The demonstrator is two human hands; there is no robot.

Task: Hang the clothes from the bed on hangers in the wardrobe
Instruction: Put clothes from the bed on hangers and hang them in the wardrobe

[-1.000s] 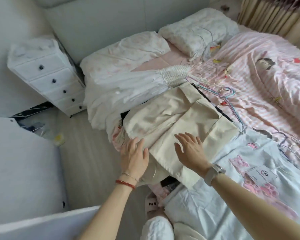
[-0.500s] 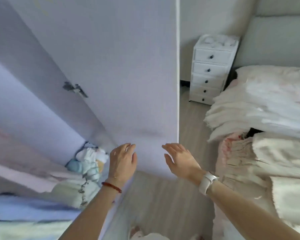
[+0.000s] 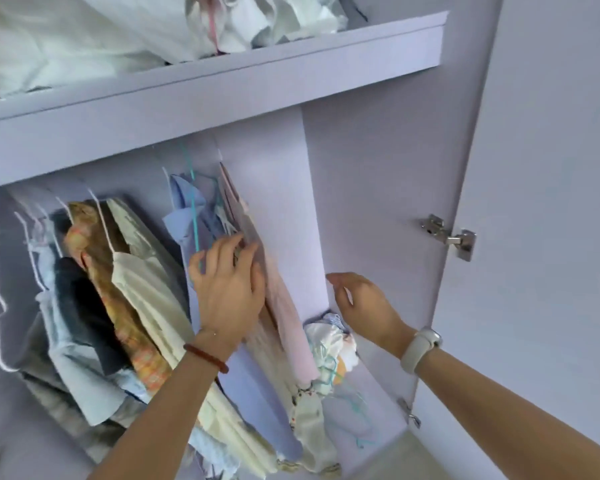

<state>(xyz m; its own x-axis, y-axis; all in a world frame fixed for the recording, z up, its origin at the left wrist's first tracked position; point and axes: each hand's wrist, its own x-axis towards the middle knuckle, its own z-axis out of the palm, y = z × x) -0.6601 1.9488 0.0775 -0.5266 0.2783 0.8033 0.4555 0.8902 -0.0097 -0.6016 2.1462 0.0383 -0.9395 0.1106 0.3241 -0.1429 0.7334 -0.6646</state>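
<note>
I face the open lilac wardrobe [image 3: 378,188]. Several garments hang on wire hangers inside: a cream shirt [image 3: 146,289], an orange checked one [image 3: 97,258], a light blue shirt [image 3: 184,216] on a teal hanger [image 3: 192,202], and a pale pink garment [image 3: 288,317] at the right end. My left hand [image 3: 227,289] reaches between the blue shirt and the pink garment, fingers on the cloth near the teal hanger. My right hand [image 3: 364,306] hovers with relaxed fingers to the right of the pink garment, holding nothing. The bed is out of view.
A shelf [image 3: 222,77] above the rail carries crumpled white bedding [image 3: 83,32]. The wardrobe door [image 3: 551,202] stands open on the right, with a metal hinge [image 3: 451,237]. A bundle of small clothes [image 3: 329,344] lies low in the right corner.
The view has swung from the bed, past the wardrobe door, into the wardrobe. Both hands left the beige garment on the bed and have come up to the hanging clothes.
</note>
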